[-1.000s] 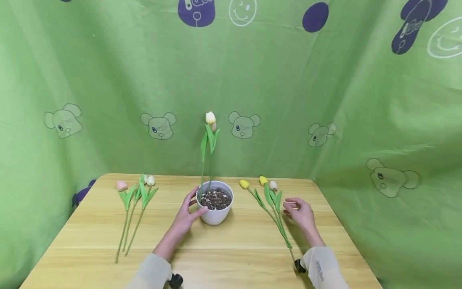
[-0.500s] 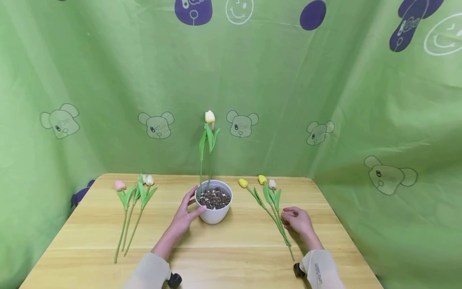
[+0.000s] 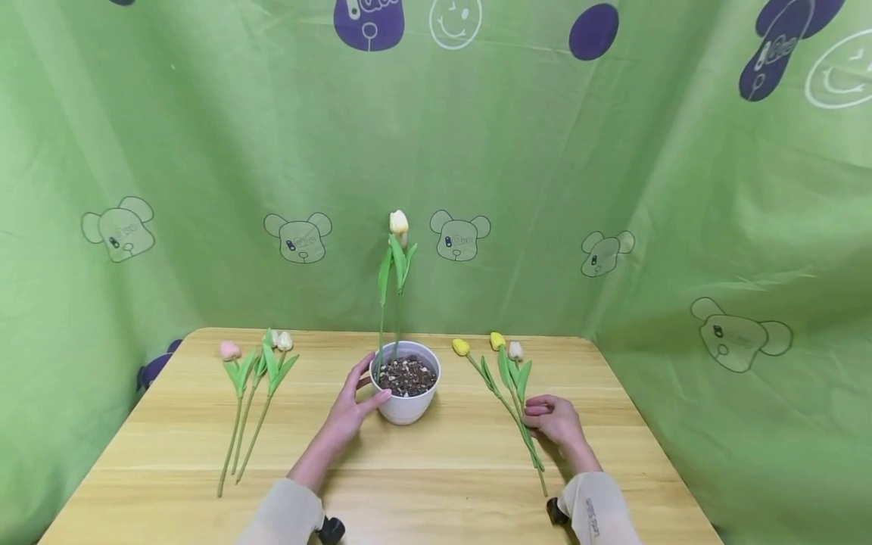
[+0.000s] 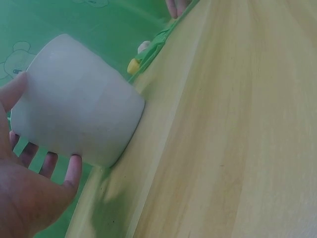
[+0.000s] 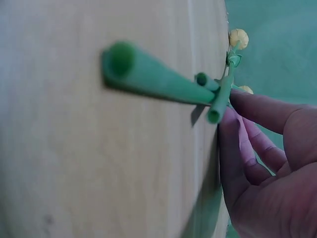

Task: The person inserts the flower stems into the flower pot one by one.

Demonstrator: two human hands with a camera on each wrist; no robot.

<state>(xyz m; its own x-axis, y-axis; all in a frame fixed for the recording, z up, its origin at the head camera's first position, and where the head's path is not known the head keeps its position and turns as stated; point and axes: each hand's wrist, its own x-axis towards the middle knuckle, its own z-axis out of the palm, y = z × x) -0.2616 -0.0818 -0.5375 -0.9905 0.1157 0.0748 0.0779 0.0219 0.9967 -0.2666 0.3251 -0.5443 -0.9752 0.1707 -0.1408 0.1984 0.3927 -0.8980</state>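
My left hand [image 3: 346,415] holds the white flower pot [image 3: 405,411] by its left side, thumb at the rim and fingers spread along the wall, as the left wrist view shows. Dark soil fills the pot, and two artificial tulips stand upright in it, a cream bloom [image 3: 398,222] in front. To the right, two yellow tulips [image 3: 461,347] and a pale pink-white tulip [image 3: 515,350] lie with stems crossing. My right hand [image 3: 559,425] pinches a green stem [image 5: 223,99] between thumb and forefinger; the fingertips partly cover it.
Left of the pot lie a pink tulip [image 3: 230,350] and two white tulips [image 3: 284,341], stems toward me. The wooden table [image 3: 409,492] ends at a green curtain [image 3: 436,295] behind and on both sides.
My right hand has moved left and nearer to me, from beside the tulips onto a stem. The stem ends have shifted slightly left. The left hand stays on the flower pot.
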